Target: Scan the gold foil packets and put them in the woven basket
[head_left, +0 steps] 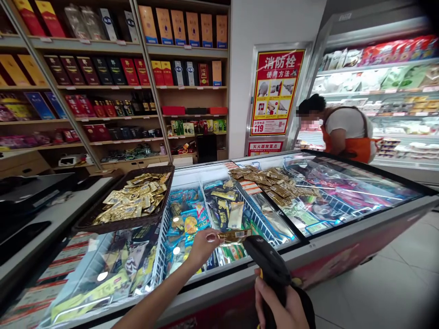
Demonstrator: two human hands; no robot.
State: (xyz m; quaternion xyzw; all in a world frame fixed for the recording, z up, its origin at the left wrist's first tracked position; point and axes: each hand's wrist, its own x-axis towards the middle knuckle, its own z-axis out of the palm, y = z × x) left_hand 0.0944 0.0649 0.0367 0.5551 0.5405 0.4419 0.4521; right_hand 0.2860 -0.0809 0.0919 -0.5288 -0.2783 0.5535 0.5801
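My left hand (204, 249) pinches a small gold foil sachet (235, 236) with a barcode label, holding it above the glass lid of a chest freezer (363, 226). My right hand (277, 306) grips a black handheld barcode scanner (267, 260), whose nose points up towards the sachet, close to it. A dark woven tray (103, 226) heaped with similar gold sachets rests on the freezer's left end. Another loose pile of gold sachets (270, 185) lies directly on the glass farther back. Packaged frozen goods fill the wire baskets under the lid.
Behind the freezer stand wooden shelves of boxed liquor (103, 68). A person in an orange apron (346, 132) bends by a refrigerated display case (377, 77). A red fire hydrant sign (276, 91) hangs on the wall. A grey counter (58, 219) runs along the left; tiled floor lies right.
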